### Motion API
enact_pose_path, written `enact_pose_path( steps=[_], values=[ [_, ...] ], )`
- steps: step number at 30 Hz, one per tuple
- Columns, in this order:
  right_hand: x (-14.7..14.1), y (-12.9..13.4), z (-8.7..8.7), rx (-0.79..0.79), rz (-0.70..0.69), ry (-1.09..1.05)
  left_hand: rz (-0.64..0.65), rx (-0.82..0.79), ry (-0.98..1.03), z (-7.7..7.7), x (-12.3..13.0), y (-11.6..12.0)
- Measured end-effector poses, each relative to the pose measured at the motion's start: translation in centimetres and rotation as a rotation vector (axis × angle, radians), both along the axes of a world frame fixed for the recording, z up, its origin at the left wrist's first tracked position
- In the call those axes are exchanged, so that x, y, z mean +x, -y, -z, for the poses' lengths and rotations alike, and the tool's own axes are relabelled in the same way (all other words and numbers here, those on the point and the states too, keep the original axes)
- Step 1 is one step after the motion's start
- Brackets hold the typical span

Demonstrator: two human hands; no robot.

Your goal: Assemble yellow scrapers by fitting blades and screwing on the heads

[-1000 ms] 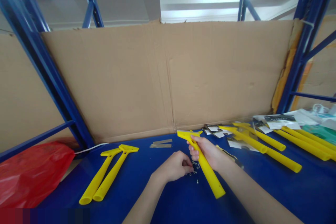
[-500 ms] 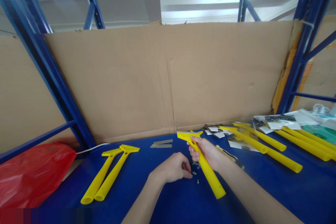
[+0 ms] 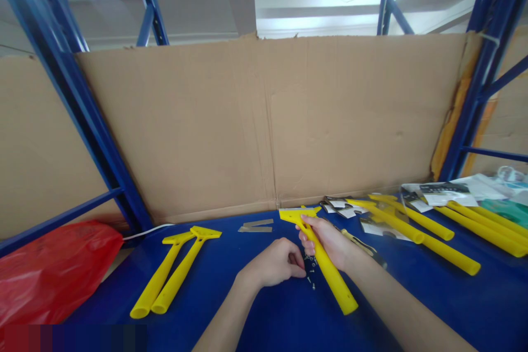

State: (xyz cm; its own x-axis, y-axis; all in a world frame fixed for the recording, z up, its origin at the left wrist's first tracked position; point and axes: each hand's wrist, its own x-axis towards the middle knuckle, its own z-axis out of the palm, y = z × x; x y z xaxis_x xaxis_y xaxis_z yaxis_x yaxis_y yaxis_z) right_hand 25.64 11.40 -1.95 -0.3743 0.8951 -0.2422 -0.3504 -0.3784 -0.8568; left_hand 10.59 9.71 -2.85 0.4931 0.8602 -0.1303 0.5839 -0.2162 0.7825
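My right hand [image 3: 330, 239] is wrapped round the yellow scraper [image 3: 338, 289] just below its wide head. A thin metal blade edge shows along the top of that head. My left hand [image 3: 278, 263] rests low at the blue tabletop, thumb and fingertips pinched together; whatever they may hold is hidden. Several small screws [image 3: 312, 280] lie scattered by those fingertips, partly behind the scraper handle. Two flat metal blades [image 3: 259, 229] sit on the table beyond my left hand. Under my right wrist lies a tool with a pale yellow and black handle [image 3: 358, 243], partly covered.
Two yellow scrapers [image 3: 183, 272] lie on the left, heads crossing. More yellow handles [image 3: 449, 253] and printed packets [image 3: 447, 195] crowd the right. A red plastic bag [image 3: 61, 269] fills the left edge. Cardboard [image 3: 206, 132] walls the back between blue rack posts [image 3: 103, 137].
My left fingertips have shifted slightly right among the screws, still pinched. My right hand keeps its grip on the scraper. The whole view has drifted a little.
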Motion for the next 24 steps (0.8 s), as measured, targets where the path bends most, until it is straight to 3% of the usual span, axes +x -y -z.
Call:
enact_pose_path(
  steps=[3,6,10,15,20,24],
  values=[
    [-0.3,0.1,0.0,0.072,0.075,0.023,-0.142,0.01,0.214,-1.6,-1.0,-0.1],
    [-0.8,0.4,0.0,0.187,0.155,0.081,-0.337,0.16,0.517,-2.7,-2.0,-0.5],
    [-1.5,0.9,0.0,0.313,0.152,0.211,-0.492,0.227,0.716,-2.3,-2.1,-1.3],
    [-2.0,1.2,-0.1,0.396,0.189,0.328,-0.549,0.124,0.848,-1.4,-1.2,-1.5],
    [-2.2,1.2,-0.2,0.423,0.181,0.379,-0.547,-0.069,0.953,-1.9,-1.0,-1.0],
    [-2.1,1.2,-0.2,0.404,0.157,0.377,-0.562,-0.137,1.0,-2.0,-1.1,-1.0]
  ],
)
